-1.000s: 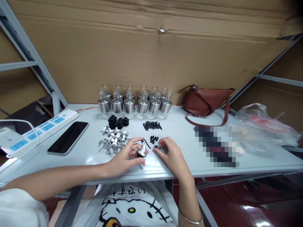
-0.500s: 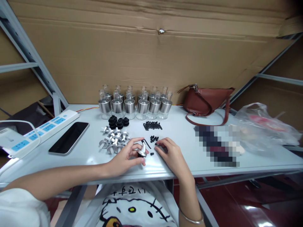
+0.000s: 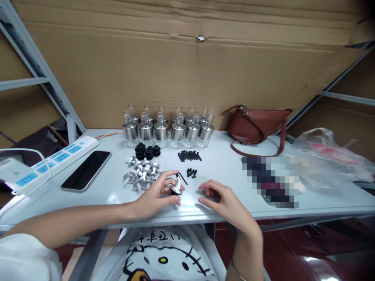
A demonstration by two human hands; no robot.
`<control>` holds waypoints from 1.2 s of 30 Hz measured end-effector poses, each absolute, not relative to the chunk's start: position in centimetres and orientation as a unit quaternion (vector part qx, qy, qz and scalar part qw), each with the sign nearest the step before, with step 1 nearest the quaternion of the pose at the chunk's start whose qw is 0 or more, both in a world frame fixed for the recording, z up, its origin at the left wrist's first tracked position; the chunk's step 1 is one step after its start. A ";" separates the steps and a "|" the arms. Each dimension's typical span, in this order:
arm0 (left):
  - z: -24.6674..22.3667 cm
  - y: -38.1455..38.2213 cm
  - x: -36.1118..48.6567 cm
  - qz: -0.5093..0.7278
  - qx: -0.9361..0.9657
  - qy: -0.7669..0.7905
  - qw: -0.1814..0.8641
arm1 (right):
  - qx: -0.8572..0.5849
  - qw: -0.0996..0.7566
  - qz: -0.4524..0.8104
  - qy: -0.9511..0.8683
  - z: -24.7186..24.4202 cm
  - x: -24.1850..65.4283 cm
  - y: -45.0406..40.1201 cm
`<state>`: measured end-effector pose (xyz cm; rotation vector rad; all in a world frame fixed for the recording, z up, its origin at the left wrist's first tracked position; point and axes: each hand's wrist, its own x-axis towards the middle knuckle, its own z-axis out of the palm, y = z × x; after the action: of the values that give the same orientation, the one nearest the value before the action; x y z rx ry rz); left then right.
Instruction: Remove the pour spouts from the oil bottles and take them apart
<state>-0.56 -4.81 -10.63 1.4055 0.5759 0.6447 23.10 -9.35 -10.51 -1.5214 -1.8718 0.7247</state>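
In my left hand [image 3: 159,195] is a silver spout [image 3: 176,188] with a black base and a thin black strip [image 3: 183,178] at its top. My right hand [image 3: 218,197] is apart from it on the right, thumb and fingers spread, with nothing visible between them. Small black caps [image 3: 191,172] lie in a cluster beyond the gap between my hands. Behind them is a row of black strips [image 3: 190,156]. Silver spouts [image 3: 142,173] are heaped beyond my left hand, with black stoppers [image 3: 146,151] behind the heap.
Glass bottles with metal sleeves [image 3: 177,132] stand in two rows at the back. A phone [image 3: 86,171] and a power strip [image 3: 55,162] lie left. A brown bag [image 3: 260,123], a plastic bag [image 3: 328,156] and a pixelated item are on the right.
My right hand has moved right and slightly toward me, and its fingers have opened. The single cap near my left fingertips is gone from its spot. My left hand still holds the spout.
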 end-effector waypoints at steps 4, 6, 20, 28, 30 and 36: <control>-10.6 -4.8 -0.6 0.289 0.626 0.260 0.676 | -0.595 0.271 0.282 -0.702 -10.1 24.1 -10.2; -10.6 -4.8 -0.6 0.289 0.625 0.261 0.677 | -0.600 0.276 0.269 -0.702 -10.3 23.8 -10.0; -10.4 -4.9 -0.5 0.287 0.621 0.268 0.678 | -0.619 0.397 0.112 -0.668 -12.7 21.3 -7.5; -10.3 -4.9 -0.5 0.286 0.621 0.267 0.679 | -0.637 0.383 0.056 -0.666 -13.1 21.2 -7.2; -10.4 -4.9 -0.4 0.287 0.622 0.263 0.679 | -0.626 0.388 0.047 -0.675 -13.2 21.2 -7.2; -10.7 -4.7 -0.5 0.285 0.624 0.267 0.677 | -0.622 0.379 0.054 -0.683 -13.0 21.5 -6.8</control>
<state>-0.54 -4.74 -10.66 1.4019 0.5999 0.6406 21.50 -6.77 -13.02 -1.5890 -1.7449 0.1390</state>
